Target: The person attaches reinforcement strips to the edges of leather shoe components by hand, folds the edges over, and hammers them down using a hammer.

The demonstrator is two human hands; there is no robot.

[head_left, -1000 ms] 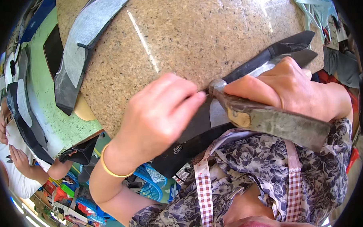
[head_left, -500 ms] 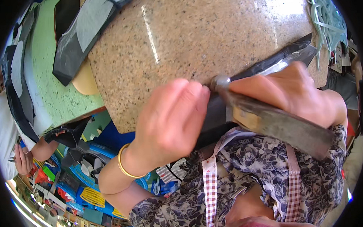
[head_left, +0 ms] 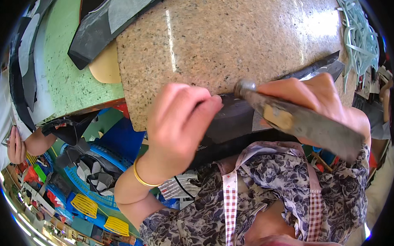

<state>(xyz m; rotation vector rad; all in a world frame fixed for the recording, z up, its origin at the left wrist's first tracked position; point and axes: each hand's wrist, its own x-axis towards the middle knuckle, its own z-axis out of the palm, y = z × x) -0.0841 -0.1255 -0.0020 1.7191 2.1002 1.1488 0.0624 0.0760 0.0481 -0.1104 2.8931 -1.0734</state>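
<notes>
The rounded end of the hammer (head_left: 312, 125) now stands a little apart from the fingertips of the left hand (head_left: 173, 124), where it was almost touching them, and the edge of the black piece (head_left: 229, 117) shows between. Less of that piece shows beyond the fingers of the right hand (head_left: 324, 94). With the view shifted, the tan board (head_left: 106, 65) sits farther up from the left fingers, the blue basket (head_left: 80, 188) has come into fuller view below-left of them, and more pale green strands (head_left: 361, 43) show past the right fingers.
</notes>
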